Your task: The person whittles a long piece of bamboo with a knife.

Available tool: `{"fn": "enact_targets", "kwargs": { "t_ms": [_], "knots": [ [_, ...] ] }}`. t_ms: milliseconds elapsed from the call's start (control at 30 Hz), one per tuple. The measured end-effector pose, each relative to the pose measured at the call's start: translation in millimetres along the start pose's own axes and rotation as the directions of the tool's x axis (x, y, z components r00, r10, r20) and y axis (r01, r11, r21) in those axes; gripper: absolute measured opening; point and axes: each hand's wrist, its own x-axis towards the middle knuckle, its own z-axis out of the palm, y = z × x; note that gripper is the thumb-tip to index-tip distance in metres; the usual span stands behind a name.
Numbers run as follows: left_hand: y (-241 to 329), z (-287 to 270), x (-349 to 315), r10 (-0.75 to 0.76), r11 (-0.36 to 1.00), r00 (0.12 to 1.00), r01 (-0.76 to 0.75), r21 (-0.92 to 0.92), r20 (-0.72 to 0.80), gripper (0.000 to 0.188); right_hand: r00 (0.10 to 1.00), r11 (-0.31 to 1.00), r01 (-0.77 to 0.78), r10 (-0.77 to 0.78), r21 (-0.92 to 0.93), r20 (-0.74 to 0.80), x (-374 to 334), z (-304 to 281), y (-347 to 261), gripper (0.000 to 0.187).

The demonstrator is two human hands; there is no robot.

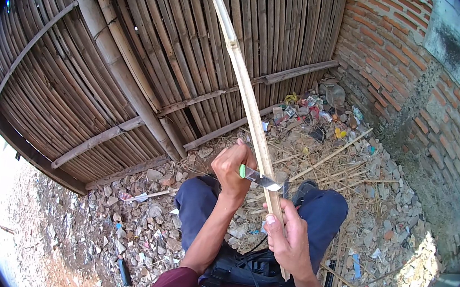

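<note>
My left hand [233, 167] is closed round the green handle of a knife [260, 178]. The blade lies across a long pale bamboo strip [250, 103], its tip pointing to the right. Just below the blade, my right hand [288, 238] grips the strip, with the thumb along its face. From my lap the strip runs up and away, tilted to the left, and leaves the picture at the top. Its lower end passes between my knees near my waist. A joint in the bamboo shows on its upper part. Most of the knife handle is hidden in my left fist.
A bamboo slat wall [207, 44] with poles stands ahead and left. On the right rises a brick wall [382, 53]. Stony ground [147, 219] holds several bamboo offcuts [327, 157] and a litter pile [324, 112] in the corner. A dark object [124, 272] lies at lower left.
</note>
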Motion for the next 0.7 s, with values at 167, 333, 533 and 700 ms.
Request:
{"fn": "enact_targets", "kwargs": {
  "t_ms": [167, 333, 533, 700],
  "knots": [
    [17, -12, -6, -0.082, 0.995, 0.948, 0.093, -0.024, 0.307, 0.026, 0.998, 0.997, -0.060, 0.060, 0.050, -0.004, 4, -11, -2, 0.032],
    [7, -21, 7, 0.011, 0.994, 0.931, 0.031, -0.109, 0.366, 0.013, 0.999, 0.998, -0.049, 0.048, 0.048, 0.022, 3, -8, -9, 0.029],
    [15, -28, 19, -0.102, 0.932, 0.899, 0.236, -0.276, 0.425, 0.024, 0.999, 1.000, -0.018, 0.017, 0.021, 0.049, 5, -7, -17, 0.029],
    [20, -30, 23, -0.129, 0.894, 0.836, 0.331, -0.302, 0.534, 0.032, 0.999, 0.999, -0.001, 0.003, -0.049, 0.045, 10, -9, -13, 0.029]
  ]
}}
